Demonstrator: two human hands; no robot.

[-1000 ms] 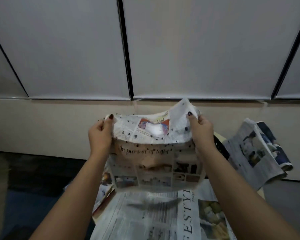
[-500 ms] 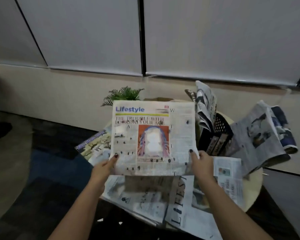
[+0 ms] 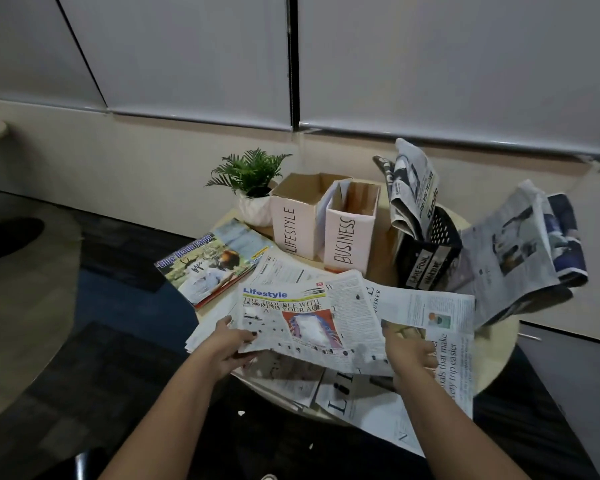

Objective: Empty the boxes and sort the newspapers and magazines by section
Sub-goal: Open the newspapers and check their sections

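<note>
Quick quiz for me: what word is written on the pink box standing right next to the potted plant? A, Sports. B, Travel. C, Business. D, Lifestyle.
D: the pink box beside the potted plant reads LIFESTYLE down its front, while the BUSINESS box stands on its other side, farther from the plant.
</note>
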